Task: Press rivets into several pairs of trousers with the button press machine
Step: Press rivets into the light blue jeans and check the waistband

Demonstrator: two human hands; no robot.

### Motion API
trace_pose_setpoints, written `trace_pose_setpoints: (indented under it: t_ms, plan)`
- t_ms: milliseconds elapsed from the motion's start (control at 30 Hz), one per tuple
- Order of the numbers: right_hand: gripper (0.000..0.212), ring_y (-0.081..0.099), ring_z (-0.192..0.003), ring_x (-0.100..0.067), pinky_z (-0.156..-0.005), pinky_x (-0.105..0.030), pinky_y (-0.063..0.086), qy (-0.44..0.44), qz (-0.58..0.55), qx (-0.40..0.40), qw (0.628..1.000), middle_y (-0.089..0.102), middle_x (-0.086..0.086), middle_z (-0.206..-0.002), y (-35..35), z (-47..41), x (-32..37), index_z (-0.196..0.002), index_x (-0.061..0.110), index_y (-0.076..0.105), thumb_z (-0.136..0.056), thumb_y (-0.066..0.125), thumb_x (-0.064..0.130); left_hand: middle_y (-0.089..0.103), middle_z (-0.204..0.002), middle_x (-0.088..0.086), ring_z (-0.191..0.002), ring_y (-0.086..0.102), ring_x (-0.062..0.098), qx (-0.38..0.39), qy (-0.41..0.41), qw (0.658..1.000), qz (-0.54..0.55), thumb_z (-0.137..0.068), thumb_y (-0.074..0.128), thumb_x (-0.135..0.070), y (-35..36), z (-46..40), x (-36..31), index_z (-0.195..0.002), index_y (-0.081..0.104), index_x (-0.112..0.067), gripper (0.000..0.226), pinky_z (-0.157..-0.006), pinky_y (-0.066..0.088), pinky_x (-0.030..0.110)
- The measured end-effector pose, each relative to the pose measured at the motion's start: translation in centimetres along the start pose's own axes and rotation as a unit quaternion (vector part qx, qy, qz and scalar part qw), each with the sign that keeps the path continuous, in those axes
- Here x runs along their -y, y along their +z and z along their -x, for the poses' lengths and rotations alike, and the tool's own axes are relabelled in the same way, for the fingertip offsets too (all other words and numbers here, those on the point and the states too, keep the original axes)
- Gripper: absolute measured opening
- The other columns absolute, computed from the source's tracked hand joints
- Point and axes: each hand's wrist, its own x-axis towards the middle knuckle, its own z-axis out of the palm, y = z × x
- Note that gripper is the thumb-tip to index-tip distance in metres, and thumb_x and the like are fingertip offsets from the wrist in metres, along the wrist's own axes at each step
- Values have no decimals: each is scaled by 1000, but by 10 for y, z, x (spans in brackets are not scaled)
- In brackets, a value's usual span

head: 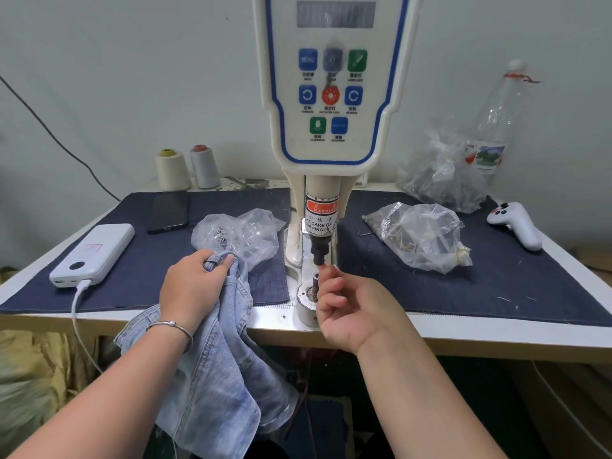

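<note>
The trousers (215, 369), pale blue denim, hang off the front edge of the worktop (496, 332), with only a bunched upper part lying on it just left of the press (331, 127). The left hand (193, 286) grips that bunched part, its fingers (215, 260) curled round a fold of denim, and a thin bangle (172, 326) circles the wrist. The right hand (351, 306) is raised at the press, thumb and forefinger tips together just under the black upper die (319, 248) and above the lower die (313, 286); whether they pinch a rivet cannot be told, as nothing shows between them. The other fingers are curled loosely.

A dark blue cloth (430, 293) covers the worktop on both sides of the press. Just behind the left hand lies a crumpled clear bag (245, 235) with small metal pieces inside. Right of the press lies another bag (420, 236) of small parts, and behind it a larger one (440, 173) beside a plastic bottle (493, 127). A white handheld controller (516, 226) lies near the right edge. On the left are a white power bank (96, 256) with a cable (79, 323) plugged in, a dark phone (169, 212), and two thread cones (187, 168) at the back.
</note>
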Motion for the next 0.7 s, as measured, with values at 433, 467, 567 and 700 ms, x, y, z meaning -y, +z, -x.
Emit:
trace_pose_setpoints:
  t_ms: [433, 467, 567, 700]
  plan:
    - [19, 41, -38, -8, -33, -15, 29, -151, 40, -17, 988, 58, -4, -58, -13, 4, -22, -97, -1, 69, -87, 55, 4, 58, -58, 1, -61, 53, 19, -11, 7, 1000, 13, -93, 62, -43, -1, 2, -1, -60, 54, -16, 43, -50, 32, 30]
    - [16, 42, -38, -8, -33, -15, 29, -196, 72, -38, 977, 57, -3, -57, -15, 5, -31, -90, 1, 71, -86, 56, 3, 57, -57, 1, -61, 53, 19, -8, 3, 1000, 22, -92, 63, -42, -1, 1, 0, -60, 54, -14, 43, -51, 33, 30]
    - [23, 43, -37, -11, -34, -16, 29, -294, 226, 5, 929, 57, -4, -56, -13, 5, -66, -72, 10, 70, -86, 55, -2, 55, -56, 8, -58, 46, 22, 11, -35, 996, 76, -87, 67, -31, -4, -6, 2, -60, 55, -5, 39, -55, 36, 33]
    - [22, 59, -63, -16, -60, -29, 51, -420, 499, 60, 756, 66, 2, -74, 26, -30, -87, -81, 16, 69, -87, 56, -1, 46, -60, 11, -64, 37, 18, 40, -72, 987, 141, -80, 66, -17, -8, -14, 5, -63, 55, 5, 30, -58, 35, 34]
